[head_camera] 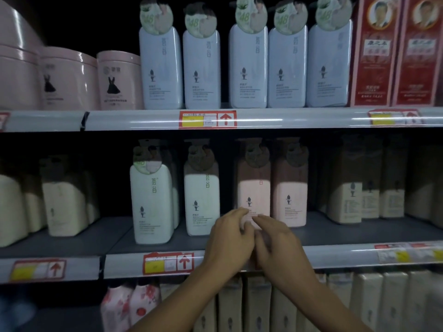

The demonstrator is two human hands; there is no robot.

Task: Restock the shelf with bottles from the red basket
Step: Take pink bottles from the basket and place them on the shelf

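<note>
A pink bottle stands on the middle shelf, between a white bottle and a second pink bottle. My left hand and my right hand meet in front of its lower part. Their fairly straight fingers rest against its front, and the hands hide the bottle's base. The red basket is not in view.
The top shelf carries pale blue bottles, pink jars and red boxes. Cream bottles stand at the left of the middle shelf and tan ones at the right. Price tags line the shelf rails. More bottles fill the shelf below.
</note>
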